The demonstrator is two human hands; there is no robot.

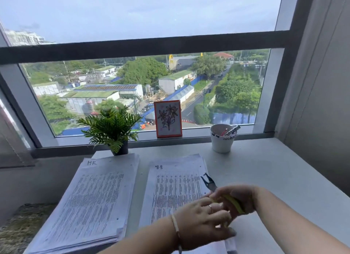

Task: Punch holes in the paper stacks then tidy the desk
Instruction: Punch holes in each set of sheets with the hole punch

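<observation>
Over the right-hand stack of printed white paper (176,193), the right hand (238,198) grips the yellow-handled metal plier punch (217,191); the left hand (204,221) touches it, fingers loose. Rigid, light tool; best squeezed at the handles.

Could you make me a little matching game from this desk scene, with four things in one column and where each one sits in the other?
Things:
1. small green fern-like plant in a dark pot
2. orange-framed flower drawing
3. white cup holding pens
4. yellow-handled metal hole punch pliers

Places:
A. gripped in the right hand, over the right paper stack
B. on the window sill, leaning against the glass
C. on the white desk, far right, near the sill
D. just behind the left paper stack

Pairs: 1-D, 2-B, 3-C, 4-A
</observation>
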